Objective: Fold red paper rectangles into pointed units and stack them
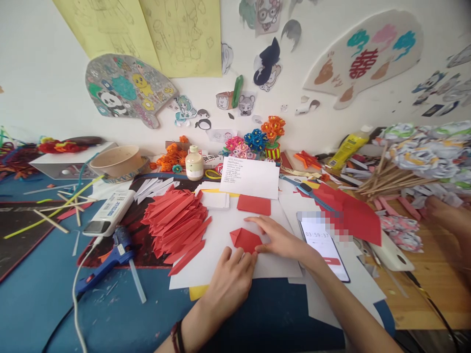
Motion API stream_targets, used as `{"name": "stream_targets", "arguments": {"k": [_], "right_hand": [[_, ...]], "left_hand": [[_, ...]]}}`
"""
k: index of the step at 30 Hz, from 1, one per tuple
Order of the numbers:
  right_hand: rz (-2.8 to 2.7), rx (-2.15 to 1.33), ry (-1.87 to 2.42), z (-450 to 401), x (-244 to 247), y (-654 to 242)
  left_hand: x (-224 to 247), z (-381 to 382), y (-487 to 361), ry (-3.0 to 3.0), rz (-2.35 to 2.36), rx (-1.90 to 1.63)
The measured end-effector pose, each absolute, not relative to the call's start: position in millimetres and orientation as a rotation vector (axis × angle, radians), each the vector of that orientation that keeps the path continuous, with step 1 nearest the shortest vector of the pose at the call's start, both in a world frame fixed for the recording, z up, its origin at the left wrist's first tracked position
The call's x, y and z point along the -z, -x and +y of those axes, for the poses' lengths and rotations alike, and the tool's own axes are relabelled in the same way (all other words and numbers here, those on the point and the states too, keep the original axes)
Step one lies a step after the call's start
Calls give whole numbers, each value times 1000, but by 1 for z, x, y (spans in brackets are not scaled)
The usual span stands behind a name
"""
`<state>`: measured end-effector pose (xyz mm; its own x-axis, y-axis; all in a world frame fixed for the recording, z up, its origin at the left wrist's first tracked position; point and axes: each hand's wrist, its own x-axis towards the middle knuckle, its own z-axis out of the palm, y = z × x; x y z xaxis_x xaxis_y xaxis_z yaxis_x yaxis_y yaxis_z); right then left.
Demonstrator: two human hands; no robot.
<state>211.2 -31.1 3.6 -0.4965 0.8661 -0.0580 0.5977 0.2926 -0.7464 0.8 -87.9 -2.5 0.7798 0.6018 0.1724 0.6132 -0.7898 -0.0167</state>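
Note:
A piece of red paper [247, 240], folded to a point at its left end, lies on white sheets [279, 267] in front of me. My left hand [233, 277] presses its curled fingers along the paper's lower edge. From the right, my right hand [277, 238] steadies the same paper, its thumb at the lower right corner and its index finger stretched past the upper edge. Thumb and fingers of both hands come close together at that corner. Behind the folded piece is a flat stack of red paper [253, 205]. A large pile of folded red strips [176, 220] is at the left.
A blue glue gun [106, 267] and a white power bank [109, 212] with a cable lie at the left. A phone [324, 247] showing a timer rests at the right. Farther right, another person's hand [447, 215] is near paper bundles. A cream bottle [194, 164] stands behind.

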Motion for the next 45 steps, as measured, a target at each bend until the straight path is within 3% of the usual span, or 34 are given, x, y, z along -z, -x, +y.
{"name": "stream_targets", "arguments": {"k": [8, 21, 30, 40, 45], "right_hand": [[-2189, -1046, 1361, -31, -5, -210], [-2202, -906, 1351, -38, -4, -208], [-2210, -902, 1385, -37, -14, -209], [-1982, -888, 1358, -38, -1, -209], [-1928, -824, 1336, -44, 5, -209]], "left_hand": [[6, -96, -10, 2793, -908, 296], [-22, -98, -11, 2935, -962, 88], [-31, -38, 19, 2732, -1514, 538], [-9, -17, 22, 2956, -1761, 731], [-15, -16, 22, 2949, -1731, 661]]}}
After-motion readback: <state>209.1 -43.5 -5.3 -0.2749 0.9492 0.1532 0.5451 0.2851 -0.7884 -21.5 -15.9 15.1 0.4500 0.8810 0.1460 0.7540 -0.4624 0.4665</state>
